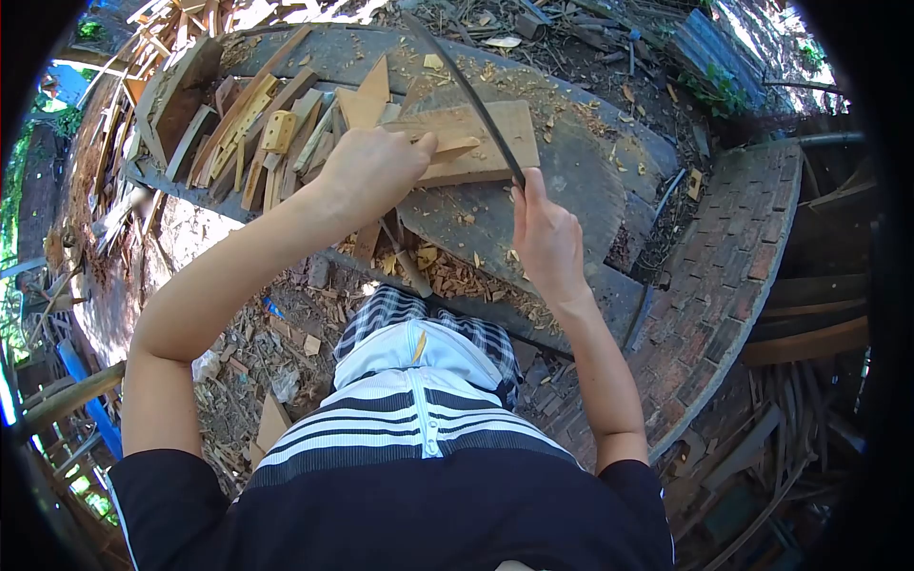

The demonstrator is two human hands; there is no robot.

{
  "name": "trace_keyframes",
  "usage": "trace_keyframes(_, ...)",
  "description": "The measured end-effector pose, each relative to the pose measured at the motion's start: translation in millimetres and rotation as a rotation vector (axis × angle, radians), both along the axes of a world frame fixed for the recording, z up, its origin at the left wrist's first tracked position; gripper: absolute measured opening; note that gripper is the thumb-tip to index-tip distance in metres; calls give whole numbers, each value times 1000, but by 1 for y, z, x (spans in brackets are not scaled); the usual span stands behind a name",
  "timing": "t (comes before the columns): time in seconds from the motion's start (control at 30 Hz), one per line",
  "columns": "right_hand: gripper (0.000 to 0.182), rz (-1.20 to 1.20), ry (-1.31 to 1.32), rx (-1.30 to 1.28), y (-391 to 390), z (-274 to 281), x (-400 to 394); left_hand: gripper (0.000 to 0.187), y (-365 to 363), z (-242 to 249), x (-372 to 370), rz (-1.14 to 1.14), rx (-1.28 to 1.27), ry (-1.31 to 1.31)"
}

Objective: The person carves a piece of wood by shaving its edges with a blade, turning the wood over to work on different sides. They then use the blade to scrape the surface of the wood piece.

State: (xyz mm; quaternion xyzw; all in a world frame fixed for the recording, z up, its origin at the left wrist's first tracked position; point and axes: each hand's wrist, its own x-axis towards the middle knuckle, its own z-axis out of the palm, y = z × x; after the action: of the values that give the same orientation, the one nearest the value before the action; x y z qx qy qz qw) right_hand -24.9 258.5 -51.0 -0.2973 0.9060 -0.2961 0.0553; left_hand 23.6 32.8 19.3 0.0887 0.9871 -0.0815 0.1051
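Seen from my head camera, looking down past a striped zip top. At far left lies a loose heap of cut wood offcuts (257,124): pale, flat, angular strips and wedges, some notched, stacked against the edge of a broad, weathered grey tabletop (571,181) with a curved rim.

Next, my left hand (376,167) is curled, thumb and fingers pinching a small pale wooden wedge (455,147) and pressing it onto a flat rectangular board (490,138) that serves as a chopping block.

To the right, my right hand (543,238) is closed around the handle of a long, thin, dark blade (466,90), which slants up and away, its edge near the wedge's right side.

I judge the work well along: many shaped pieces are piled at left, and tan shavings (457,281) litter the tabletop and the ground, while the piece in hand looks only partly trimmed.

At far right is a curved red brick wall (733,257), rough and dusty.
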Motion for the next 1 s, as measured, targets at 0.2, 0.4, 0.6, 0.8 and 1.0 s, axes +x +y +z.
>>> trace_keyframes(0.2,25,25,-61,209,16,-72,-14,33,-8,-3,3,22,8,-34)
trace_keyframes(0.4,29,-20,-98,137,15,-91,-3,36,-72,-6,-10,311,666,-275)
trace_keyframes(0.6,29,-55,-17,130,14,-98,-2,56,-96,-27,-1,933,1366,-633)
trace_keyframes(0.8,29,-54,-4,142,13,-96,-1,31,-128,-66,8,849,1510,-849)
trace_keyframes(1.0,30,-69,-16,177,14,-98,-1,28,-91,-74,19,1039,1897,-471)
